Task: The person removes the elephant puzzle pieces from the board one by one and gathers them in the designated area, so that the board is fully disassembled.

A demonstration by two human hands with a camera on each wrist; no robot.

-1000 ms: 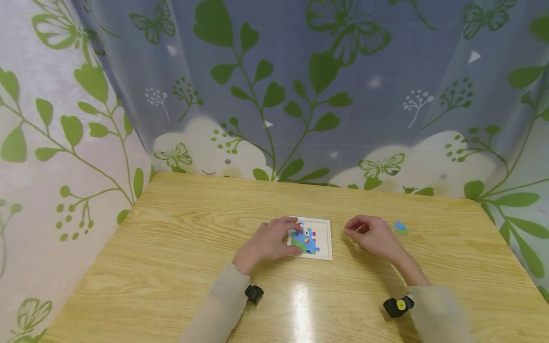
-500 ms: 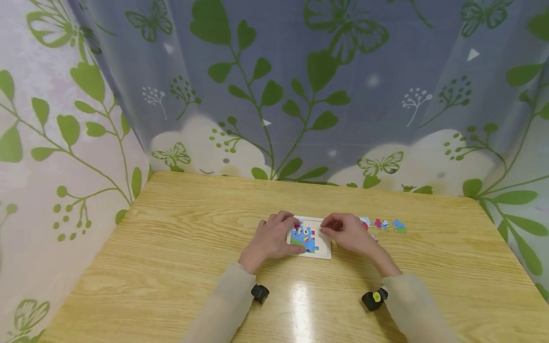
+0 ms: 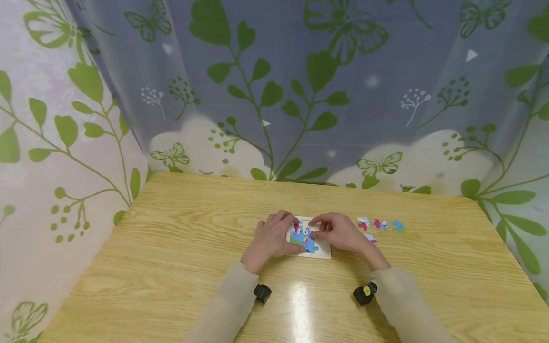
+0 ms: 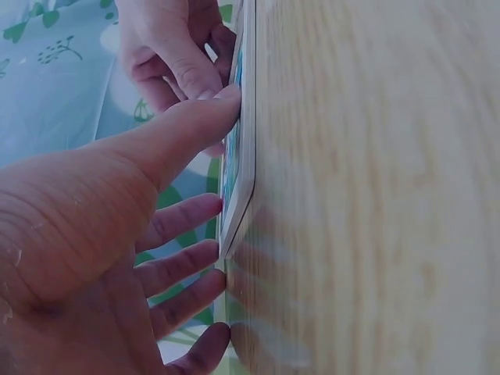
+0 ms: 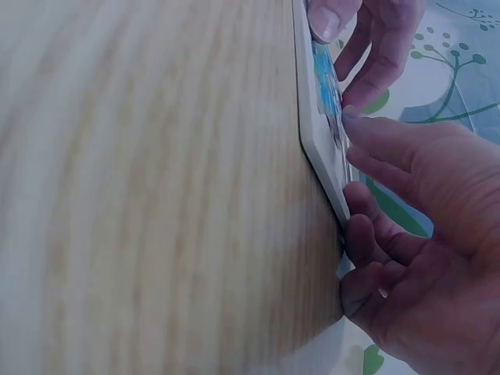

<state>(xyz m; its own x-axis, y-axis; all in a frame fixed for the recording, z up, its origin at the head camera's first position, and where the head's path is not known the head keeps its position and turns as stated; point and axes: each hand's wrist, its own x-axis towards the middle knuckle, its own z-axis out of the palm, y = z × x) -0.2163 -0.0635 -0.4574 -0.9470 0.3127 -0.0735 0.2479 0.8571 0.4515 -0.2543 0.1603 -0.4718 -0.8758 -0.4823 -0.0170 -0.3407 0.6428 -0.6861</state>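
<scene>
A jigsaw puzzle board (image 3: 322, 251) with a pale rim lies on the table, its left part filled with a blue cartoon figure (image 3: 305, 238). My left hand (image 3: 271, 238) rests over the board's left side, thumb on the picture near the front and fingers spread toward the back. In the left wrist view its fingers (image 4: 183, 273) are fairly straight. My right hand (image 3: 339, 232) is over the board's right half, thumb and index finger close together at the picture's right edge. They pinch a puzzle piece that is mostly hidden behind the fingertips.
Loose puzzle pieces lie right of the board: a red and white one (image 3: 363, 223), a red one (image 3: 379, 224), a blue and green one (image 3: 398, 226) and a partly covered one (image 3: 371, 238). The wooden table (image 3: 188, 238) ends at a patterned curtain (image 3: 274, 95).
My right hand has moved left from beside the loose pieces onto the board, up to the picture's right edge, uncovering those pieces. The left hand has stayed on the board, shifting slightly.
</scene>
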